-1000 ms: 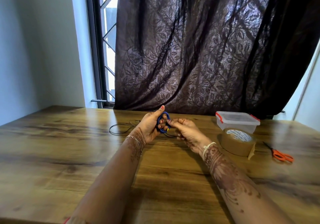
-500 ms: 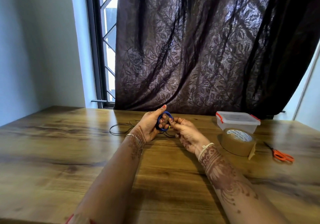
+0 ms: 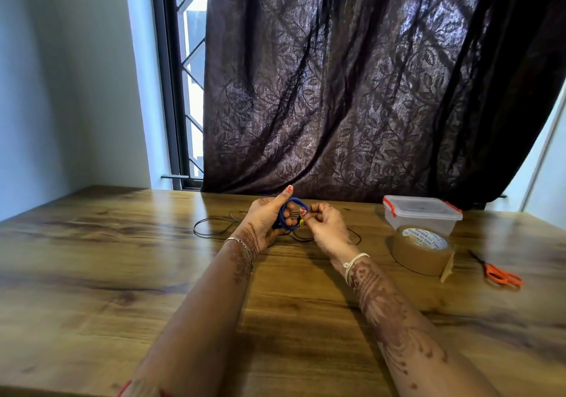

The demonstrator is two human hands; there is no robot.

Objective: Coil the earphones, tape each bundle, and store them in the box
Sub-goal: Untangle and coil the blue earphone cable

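A blue earphone cable (image 3: 293, 212) is wound in a small loop, held above the far middle of the table. My left hand (image 3: 269, 217) pinches the loop with its thumb up. My right hand (image 3: 324, 223) grips the loop's right side, where a small yellow part shows. A black earphone cable (image 3: 211, 226) lies loose on the table behind and under both hands. A clear plastic box (image 3: 421, 214) with red clips and its lid on stands at the right. A roll of brown tape (image 3: 421, 251) lies in front of the box.
Orange-handled scissors (image 3: 500, 274) lie at the far right of the wooden table (image 3: 122, 274). A dark curtain (image 3: 352, 90) hangs behind the table's back edge, next to a window with a grille on the left.
My right hand has shifted slightly around the blue coil and now grips its right side. The left hand keeps the loop in about the same place.
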